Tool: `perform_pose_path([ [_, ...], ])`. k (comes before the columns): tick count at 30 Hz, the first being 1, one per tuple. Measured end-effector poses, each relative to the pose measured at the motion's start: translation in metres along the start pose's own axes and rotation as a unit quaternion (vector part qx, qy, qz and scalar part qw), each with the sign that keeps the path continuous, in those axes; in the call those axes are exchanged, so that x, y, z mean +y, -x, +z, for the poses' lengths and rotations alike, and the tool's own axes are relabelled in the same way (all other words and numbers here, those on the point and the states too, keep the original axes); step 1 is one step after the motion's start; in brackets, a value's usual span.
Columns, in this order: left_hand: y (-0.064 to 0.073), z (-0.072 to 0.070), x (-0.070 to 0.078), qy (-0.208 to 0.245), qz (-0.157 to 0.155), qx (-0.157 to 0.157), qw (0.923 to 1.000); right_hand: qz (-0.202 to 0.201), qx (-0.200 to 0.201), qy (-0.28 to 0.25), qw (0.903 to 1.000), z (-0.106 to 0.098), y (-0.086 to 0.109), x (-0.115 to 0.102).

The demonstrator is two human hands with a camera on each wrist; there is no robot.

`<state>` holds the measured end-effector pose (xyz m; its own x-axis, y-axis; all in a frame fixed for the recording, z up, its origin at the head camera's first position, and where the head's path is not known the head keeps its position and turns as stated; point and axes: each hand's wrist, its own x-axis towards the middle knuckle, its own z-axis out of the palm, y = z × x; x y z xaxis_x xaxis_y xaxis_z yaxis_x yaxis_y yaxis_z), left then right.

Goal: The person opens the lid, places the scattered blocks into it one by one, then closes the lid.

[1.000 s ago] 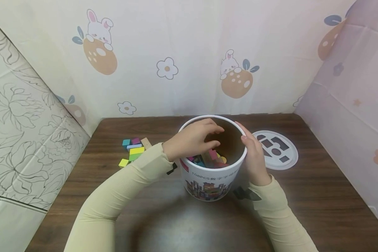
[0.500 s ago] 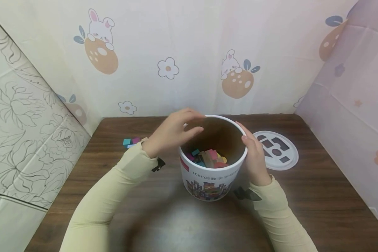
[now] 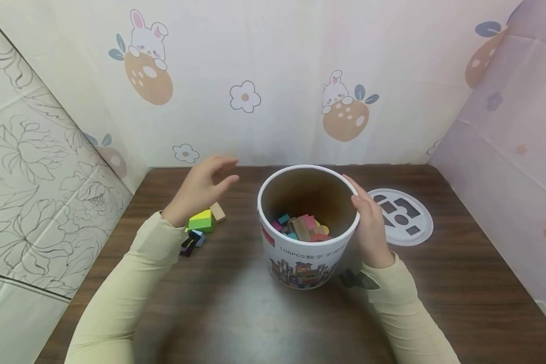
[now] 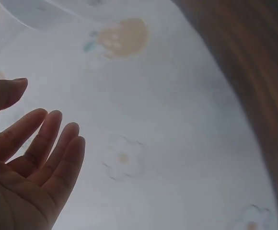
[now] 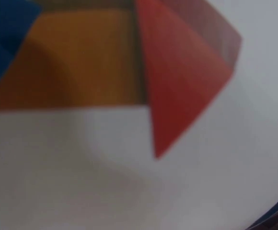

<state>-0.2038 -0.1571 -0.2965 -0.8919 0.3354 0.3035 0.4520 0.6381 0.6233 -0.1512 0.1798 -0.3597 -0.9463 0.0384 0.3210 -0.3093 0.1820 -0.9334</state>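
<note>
A white bucket [image 3: 307,253] with printed blocks and lettering stands upright in the head view. Colored blocks [image 3: 302,227] lie at its bottom. My right hand [image 3: 370,227] holds its right side at the rim, thumb near the top edge. Close up in the right wrist view is the bucket's printed wall [image 5: 81,158]; that hand's fingers are not clear there. To the left, my left hand [image 3: 200,189] hovers above a small group of blocks, including a green and yellow block [image 3: 201,222] and a wooden block [image 3: 218,212]. Its loosely bent fingers [image 4: 64,160] hold nothing.
A white lid [image 3: 405,235] with shaped cutouts lies flat right of the bucket, partly behind the right hand. Patterned cloth [image 3: 282,126] hangs behind the brown wooden table [image 3: 459,283]. A dark strap piece [image 3: 188,245] shows at the left wrist.
My left hand has come out from over the bucket and moved left above the loose blocks. The right hand has stayed on the bucket, which has not visibly moved.
</note>
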Motion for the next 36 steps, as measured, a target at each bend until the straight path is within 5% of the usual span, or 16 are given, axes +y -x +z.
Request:
perform_pose_path([
  [9,0.042,0.014,-0.065,-0.044,-0.092,-0.023,0.9945,0.01,-0.002,-0.003,0.9999,0.0,0.0,-0.001],
  [16,0.073,0.023,-0.098,-0.151,-0.147,-0.067,0.9753,0.014,-0.002,-0.003,0.9999,0.0,0.001,-0.001],
  [28,0.106,0.023,-0.114,-0.199,-0.229,-0.073,0.95,0.016,0.001,-0.007,0.9998,0.001,0.001,-0.002],
  [36,0.112,0.025,-0.117,-0.178,-0.244,-0.087,0.9493,0.011,0.012,-0.011,0.9998,0.0,0.0,-0.002],
])
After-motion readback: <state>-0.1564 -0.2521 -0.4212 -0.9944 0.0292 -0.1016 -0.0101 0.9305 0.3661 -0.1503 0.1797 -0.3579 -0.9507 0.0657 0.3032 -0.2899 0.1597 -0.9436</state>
